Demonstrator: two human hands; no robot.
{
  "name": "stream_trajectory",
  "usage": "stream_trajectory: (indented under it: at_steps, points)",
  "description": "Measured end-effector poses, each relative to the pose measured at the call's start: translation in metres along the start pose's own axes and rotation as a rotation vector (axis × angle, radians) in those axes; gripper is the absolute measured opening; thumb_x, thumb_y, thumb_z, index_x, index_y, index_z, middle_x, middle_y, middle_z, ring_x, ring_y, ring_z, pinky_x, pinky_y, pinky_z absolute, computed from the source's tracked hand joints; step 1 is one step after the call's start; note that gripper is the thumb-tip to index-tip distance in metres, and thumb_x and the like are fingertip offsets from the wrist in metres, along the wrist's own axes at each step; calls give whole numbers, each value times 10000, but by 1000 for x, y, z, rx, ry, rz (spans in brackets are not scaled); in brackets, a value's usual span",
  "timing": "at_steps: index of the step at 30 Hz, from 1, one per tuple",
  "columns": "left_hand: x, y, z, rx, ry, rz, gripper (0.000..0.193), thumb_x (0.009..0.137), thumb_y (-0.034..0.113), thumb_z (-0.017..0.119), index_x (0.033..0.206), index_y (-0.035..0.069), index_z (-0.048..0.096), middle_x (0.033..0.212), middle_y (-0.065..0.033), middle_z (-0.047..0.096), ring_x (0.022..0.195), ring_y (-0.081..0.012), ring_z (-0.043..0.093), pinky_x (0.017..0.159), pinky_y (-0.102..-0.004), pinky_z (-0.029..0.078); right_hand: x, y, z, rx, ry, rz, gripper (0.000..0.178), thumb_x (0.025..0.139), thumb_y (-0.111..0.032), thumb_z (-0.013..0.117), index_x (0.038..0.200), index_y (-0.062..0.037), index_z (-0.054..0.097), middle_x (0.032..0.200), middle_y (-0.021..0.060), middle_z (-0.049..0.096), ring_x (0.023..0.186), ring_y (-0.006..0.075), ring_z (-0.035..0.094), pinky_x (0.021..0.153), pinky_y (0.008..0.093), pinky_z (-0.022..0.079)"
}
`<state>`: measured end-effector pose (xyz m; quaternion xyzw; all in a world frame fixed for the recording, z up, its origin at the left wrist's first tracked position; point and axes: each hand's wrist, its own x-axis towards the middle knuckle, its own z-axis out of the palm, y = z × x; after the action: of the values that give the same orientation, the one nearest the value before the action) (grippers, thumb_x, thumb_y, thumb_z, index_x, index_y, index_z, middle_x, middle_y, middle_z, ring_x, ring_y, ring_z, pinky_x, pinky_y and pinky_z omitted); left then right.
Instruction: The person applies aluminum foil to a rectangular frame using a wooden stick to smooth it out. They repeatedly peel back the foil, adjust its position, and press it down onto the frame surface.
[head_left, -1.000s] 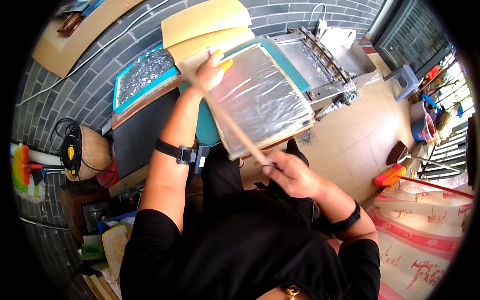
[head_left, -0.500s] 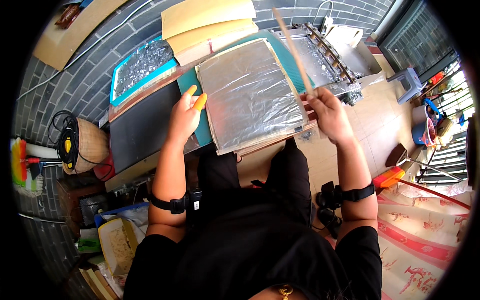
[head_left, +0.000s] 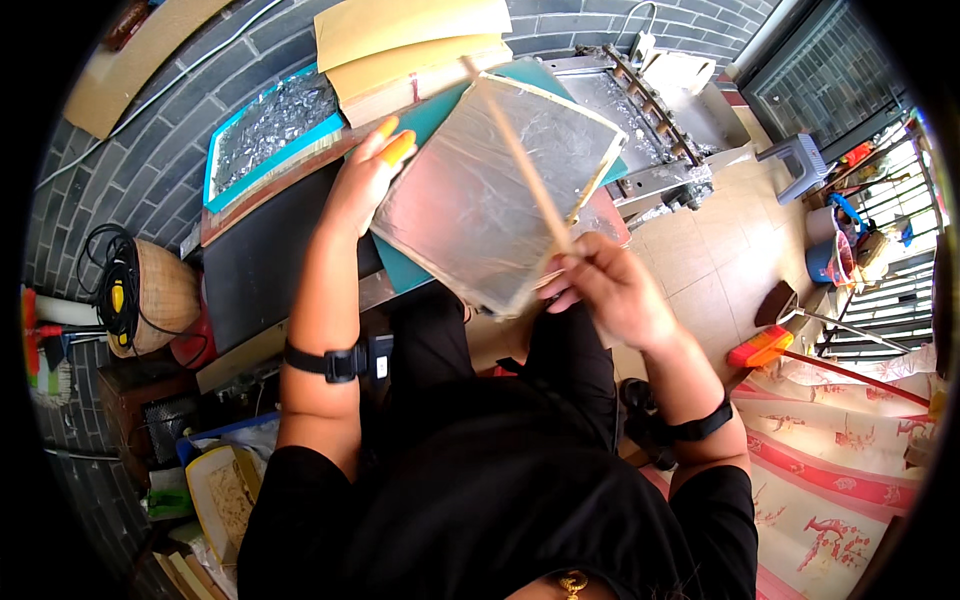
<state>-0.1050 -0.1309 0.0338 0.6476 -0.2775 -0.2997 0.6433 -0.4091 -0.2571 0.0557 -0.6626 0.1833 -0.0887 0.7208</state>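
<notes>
A square stack of thin silvery sheets (head_left: 490, 190) with pale, ragged edges lies turned cornerwise over a green mat (head_left: 428, 122). My left hand (head_left: 365, 178) rests along the stack's left side, its fingers stretched out. Two of those fingertips wear yellow covers. A thin flat wooden stick (head_left: 527, 172) slants up and left across the stack, slightly blurred. My right hand (head_left: 618, 295) is closed on the stick's lower end, close to the stack's near right corner. Whether its lower fingers also touch that corner, I cannot tell.
Left of the stack is a dark board (head_left: 270, 250). Behind stand a blue-rimmed tray (head_left: 212, 170) of silvery scraps and yellowish paper (head_left: 400, 65). A metal frame device (head_left: 655, 110) sits at the back right. A grey stool (head_left: 795, 165) stands on the tiled floor.
The stack has turned clockwise, so a corner now points toward me. My right hand has moved nearer and left with the stick, which now crosses the stack. The left hand has shifted slightly up.
</notes>
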Motion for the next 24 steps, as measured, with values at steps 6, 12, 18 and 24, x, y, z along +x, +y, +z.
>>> stream_trajectory:
  at_steps: [6,12,18,24]
  points:
    - [-61,-10,-14,136,498,-1,676,957,214,608,1484,-23,257,1518,-276,292,1426,-310,307,1146,-360,268,30,14,60,-14,-136,-60,170,1001,-67,474,1114,47,532,975,100,645,915,165,649,773,289,538]
    - [-93,-33,-21,-205,381,-40,559,968,101,532,1463,-14,299,1408,-215,462,1287,-242,476,1080,-369,380,25,5,45,-226,-119,-252,62,937,-44,590,976,2,603,820,11,601,713,92,528,635,235,440]
    - [-92,-34,-25,-237,410,14,603,955,94,548,1466,-41,256,1437,-260,426,1286,-260,478,1069,-343,377,-42,-19,-11,-352,-107,113,368,848,59,624,1215,56,590,705,-37,492,615,39,431,548,215,363]
    - [-82,-52,-27,-14,413,136,583,953,93,567,1441,-57,285,1413,-275,455,1297,-301,488,1081,-353,379,-99,-31,-24,-375,-175,215,358,805,42,657,1156,93,606,663,24,547,564,67,477,517,238,378]
